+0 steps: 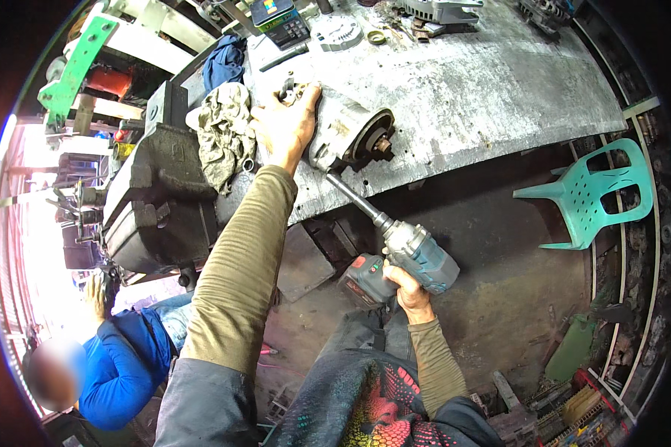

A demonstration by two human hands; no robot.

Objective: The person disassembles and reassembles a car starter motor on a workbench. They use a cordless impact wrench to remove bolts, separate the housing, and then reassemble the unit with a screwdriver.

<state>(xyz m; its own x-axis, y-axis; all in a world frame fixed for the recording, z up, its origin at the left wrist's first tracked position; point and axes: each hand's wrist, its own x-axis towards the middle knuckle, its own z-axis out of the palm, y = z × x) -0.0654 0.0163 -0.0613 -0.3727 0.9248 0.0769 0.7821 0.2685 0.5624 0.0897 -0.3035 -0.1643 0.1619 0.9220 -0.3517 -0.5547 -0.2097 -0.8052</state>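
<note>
My left hand (287, 127) is closed round the far end of a cylindrical metal motor housing (334, 128), which lies tilted on the steel bench. The housing's dark round end, with a stubby shaft (382, 146) sticking out, faces right. In my right hand (410, 292) is a blue-grey cordless impact wrench (419, 257) with a battery pack (367, 279) at its base. The wrench carries a long socket extension (356, 197), whose tip reaches the lower edge of the housing. From this view I cannot tell whether the tip touches it.
The steel bench (484, 89) carries a crumpled rag (226, 134), a blue cloth (224, 61), a small boxed device (279, 22) and metal parts. A black vise (160, 194) stands left. A person in blue (123, 372) works beyond it. A green plastic chair (589, 194) is at right.
</note>
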